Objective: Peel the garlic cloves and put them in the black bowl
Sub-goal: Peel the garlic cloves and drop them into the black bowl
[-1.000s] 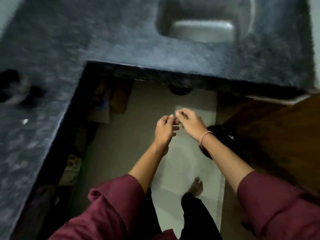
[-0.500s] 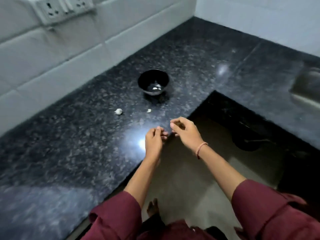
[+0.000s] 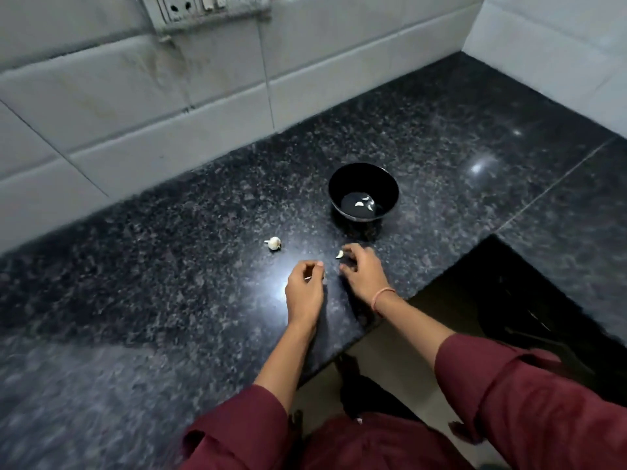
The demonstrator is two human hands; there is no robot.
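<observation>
The black bowl (image 3: pixel 363 178) stands on the dark granite counter and holds a few peeled garlic cloves (image 3: pixel 364 203). A small garlic bulb piece (image 3: pixel 273 243) lies to the left of the bowl. In front of the bowl a single clove (image 3: pixel 339 255) lies on the counter. My right hand (image 3: pixel 361 271) is at this clove, with index finger and thumb bent and apart on either side of it. My left hand (image 3: pixel 303 286) hovers just to its left with the fingers curled in. A thin pale sliver shows at its fingertips, too small to identify.
The granite counter (image 3: pixel 169 283) is L-shaped, with its inner corner edge just under my right wrist. A tiled wall (image 3: pixel 169 113) runs behind, with a socket panel (image 3: pixel 207 8) at the top. The floor and my feet show below.
The view swung from the floor and sink up to the counter. Both hands moved forward over the counter and came apart; my right hand reached the loose clove near the bowl.
</observation>
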